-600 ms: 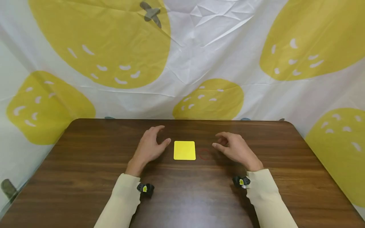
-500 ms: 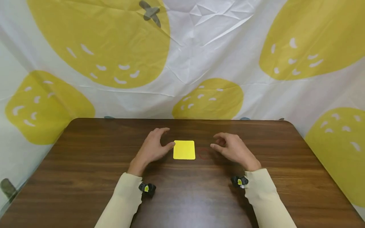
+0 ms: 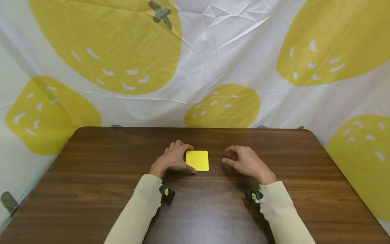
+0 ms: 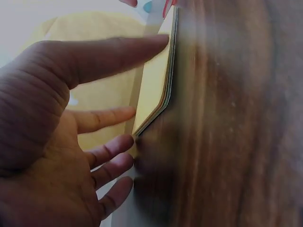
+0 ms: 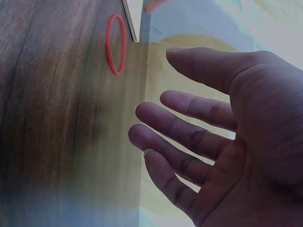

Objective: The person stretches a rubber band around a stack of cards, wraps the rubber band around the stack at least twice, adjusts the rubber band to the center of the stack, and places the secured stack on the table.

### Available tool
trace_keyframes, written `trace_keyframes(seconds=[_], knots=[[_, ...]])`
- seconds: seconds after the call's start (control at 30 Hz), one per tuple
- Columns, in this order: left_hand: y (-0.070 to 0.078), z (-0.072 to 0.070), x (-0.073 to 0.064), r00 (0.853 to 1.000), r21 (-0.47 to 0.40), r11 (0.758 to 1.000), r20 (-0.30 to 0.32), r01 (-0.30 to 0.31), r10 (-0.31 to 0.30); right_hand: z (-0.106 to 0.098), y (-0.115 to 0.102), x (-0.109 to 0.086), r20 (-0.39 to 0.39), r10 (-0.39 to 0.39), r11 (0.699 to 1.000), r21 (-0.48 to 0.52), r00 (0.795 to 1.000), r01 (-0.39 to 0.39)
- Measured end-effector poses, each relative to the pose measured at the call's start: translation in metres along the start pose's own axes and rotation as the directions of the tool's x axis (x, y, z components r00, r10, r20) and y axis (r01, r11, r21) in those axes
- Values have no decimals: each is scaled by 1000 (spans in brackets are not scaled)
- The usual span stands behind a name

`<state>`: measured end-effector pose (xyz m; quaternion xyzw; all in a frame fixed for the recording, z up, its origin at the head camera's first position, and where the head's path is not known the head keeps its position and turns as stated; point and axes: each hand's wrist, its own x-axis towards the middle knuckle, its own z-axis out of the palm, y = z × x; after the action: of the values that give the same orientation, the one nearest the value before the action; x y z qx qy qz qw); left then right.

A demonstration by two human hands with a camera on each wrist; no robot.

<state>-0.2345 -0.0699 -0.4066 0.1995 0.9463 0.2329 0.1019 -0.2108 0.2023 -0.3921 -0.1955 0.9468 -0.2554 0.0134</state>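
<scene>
A thin stack of yellow square cards (image 3: 199, 161) lies on the wooden table, its layered edge showing in the left wrist view (image 4: 158, 78). My left hand (image 3: 173, 158) reaches round its left side, thumb at the near edge and index finger by the far corner, the fingers fairly straight. To the right of the stack, a red rubber band (image 5: 108, 45) lies flat on the tabletop, faint in the head view. My right hand (image 3: 246, 161) hovers beyond the band with fingers loosely bent and nothing in them.
The brown wooden table (image 3: 201, 210) has rounded far corners. Behind it and at both sides hangs a white cloth (image 3: 137, 113) printed with big yellow fruit shapes. Both wrists wear small black cameras on straps, over pale sleeves (image 3: 134, 210).
My left hand has moved right and turned, bringing thumb and index finger round the left side of the card stack. The right hand has drifted slightly left and nearer. The stack stays put.
</scene>
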Motion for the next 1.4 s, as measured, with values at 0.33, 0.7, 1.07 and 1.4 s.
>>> trace_keyframes(seconds=[0.33, 0.7, 1.07, 1.4], knots=[[13, -7, 13, 983, -24, 989, 110, 148, -144, 1, 0, 0, 20, -2, 1000, 13, 1000, 2], [20, -5, 11, 983, -126, 979, 113, 161, -147, 3, -1, 2, 17, -14, 1000, -7, 1000, 14], [27, 3, -9, 980, -149, 988, -201, -39, 8, 4, -2, 0, 27, -10, 1000, 10, 1000, 9], [29, 5, -16, 957, -39, 997, -286, -65, 51, 1, -4, -1, 25, -29, 999, 24, 999, 28]])
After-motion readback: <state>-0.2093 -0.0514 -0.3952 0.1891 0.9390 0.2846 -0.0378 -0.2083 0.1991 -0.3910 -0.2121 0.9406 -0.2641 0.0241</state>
